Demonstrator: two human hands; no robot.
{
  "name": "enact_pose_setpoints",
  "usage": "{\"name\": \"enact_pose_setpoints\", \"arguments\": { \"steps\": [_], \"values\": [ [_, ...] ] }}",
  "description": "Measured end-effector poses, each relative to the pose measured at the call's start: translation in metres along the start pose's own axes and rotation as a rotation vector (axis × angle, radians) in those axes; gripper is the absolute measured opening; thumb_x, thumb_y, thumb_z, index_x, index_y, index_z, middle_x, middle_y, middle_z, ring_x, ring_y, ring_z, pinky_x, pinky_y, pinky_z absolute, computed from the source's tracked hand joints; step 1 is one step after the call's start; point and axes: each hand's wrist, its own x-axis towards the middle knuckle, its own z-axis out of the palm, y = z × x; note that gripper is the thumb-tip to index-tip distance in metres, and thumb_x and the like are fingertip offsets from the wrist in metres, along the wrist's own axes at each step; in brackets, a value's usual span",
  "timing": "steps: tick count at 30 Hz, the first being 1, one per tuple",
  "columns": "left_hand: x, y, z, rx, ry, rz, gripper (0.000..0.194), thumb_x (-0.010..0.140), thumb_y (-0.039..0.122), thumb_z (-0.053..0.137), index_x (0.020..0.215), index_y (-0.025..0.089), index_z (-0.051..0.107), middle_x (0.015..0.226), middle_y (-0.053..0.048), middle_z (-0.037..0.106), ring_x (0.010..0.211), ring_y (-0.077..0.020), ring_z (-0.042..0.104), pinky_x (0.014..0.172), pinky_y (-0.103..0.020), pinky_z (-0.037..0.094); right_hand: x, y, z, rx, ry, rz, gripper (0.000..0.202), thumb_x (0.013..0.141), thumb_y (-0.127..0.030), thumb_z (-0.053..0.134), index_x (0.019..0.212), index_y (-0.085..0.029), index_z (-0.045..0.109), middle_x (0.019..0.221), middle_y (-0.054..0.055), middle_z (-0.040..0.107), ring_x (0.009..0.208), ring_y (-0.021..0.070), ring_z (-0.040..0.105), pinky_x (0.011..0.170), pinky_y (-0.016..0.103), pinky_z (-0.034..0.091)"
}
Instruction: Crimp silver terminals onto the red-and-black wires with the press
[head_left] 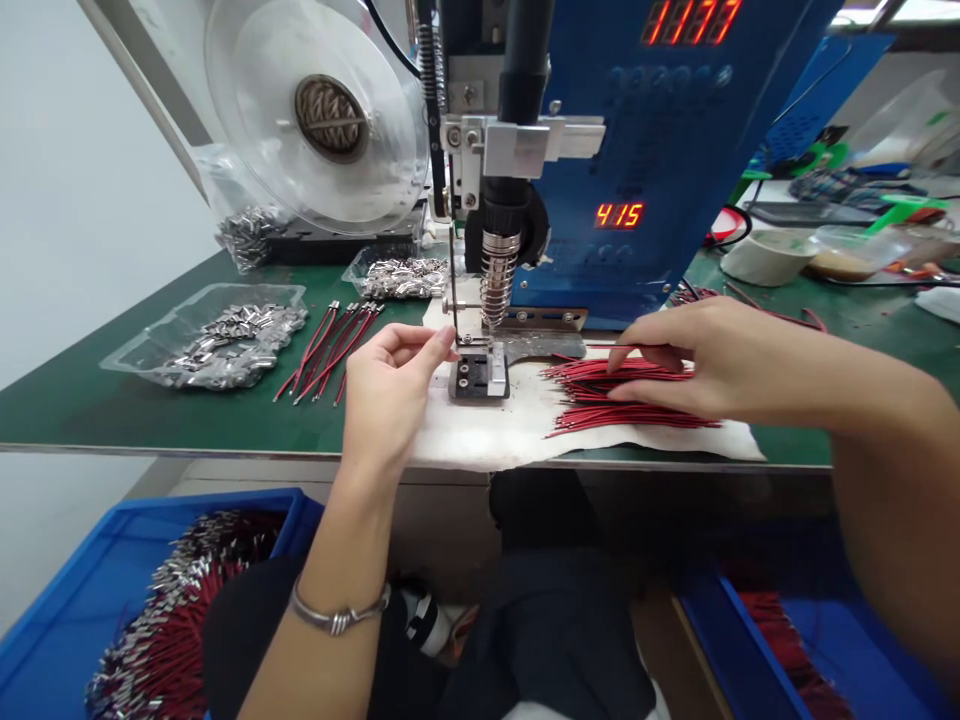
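My left hand (394,385) is closed in a pinch just left of the small black fixture (478,378) beneath the soldering machine's spring-wrapped tip (498,275). Whatever lies between thumb and fingertip is too small to make out. At the right, my right hand (675,360) reaches down over a pile of thin red and black wires (637,415) on a white cloth (472,440). Its thumb and fingers are bent around some of these wires, and one wire points left from the fingertips toward the fixture.
Left on the green table (112,420) are metal-ended wires (330,350) and clear trays of metal connectors (244,335) (405,278). A large reel (255,110) and blue machine housing (600,270) stand behind. Blue bins (67,590) (750,640) with wires flank my legs below.
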Motion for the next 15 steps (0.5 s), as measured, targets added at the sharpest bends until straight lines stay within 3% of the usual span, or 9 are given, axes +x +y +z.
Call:
{"name": "enact_pose_setpoints", "arguments": {
  "steps": [2, 6, 15],
  "values": [
    [0.0, 0.0, 0.0, -0.012, 0.002, -0.001, 0.028, 0.072, 0.037, 0.085, 0.079, 0.016, 0.068, 0.073, -0.004, 0.072, 0.067, -0.0124, 0.064, 0.064, -0.024, 0.046, -0.003, -0.006, 0.001, 0.045, -0.035, 0.006, 0.033, 0.086, -0.054, 0.061, 0.08, -0.021, 0.062, 0.072, 0.004, 0.067, 0.059, 0.0181, 0.056, 0.056, 0.031, 0.038],
    [0.0, 0.0, 0.0, -0.021, -0.007, -0.004, 0.029, 0.071, 0.039, 0.085, 0.08, 0.015, 0.07, 0.074, -0.004, 0.072, 0.066, -0.0124, 0.063, 0.061, -0.024, 0.046, -0.003, -0.009, 0.007, 0.069, -0.038, 0.007, 0.026, 0.084, -0.047, 0.067, 0.08, -0.023, 0.055, 0.071, 0.001, 0.063, 0.057, 0.0174, 0.053, 0.055, 0.032, 0.037],
    [-0.001, 0.001, 0.001, 0.017, 0.005, 0.004, 0.026, 0.07, 0.035, 0.086, 0.08, 0.016, 0.072, 0.077, -0.006, 0.073, 0.066, -0.0134, 0.065, 0.057, -0.023, 0.047, 0.003, -0.007, 0.003, 0.117, -0.091, -0.001, 0.033, 0.083, -0.056, 0.069, 0.085, -0.025, 0.061, 0.076, 0.004, 0.068, 0.058, 0.0194, 0.057, 0.051, 0.033, 0.04]
  ]
}}
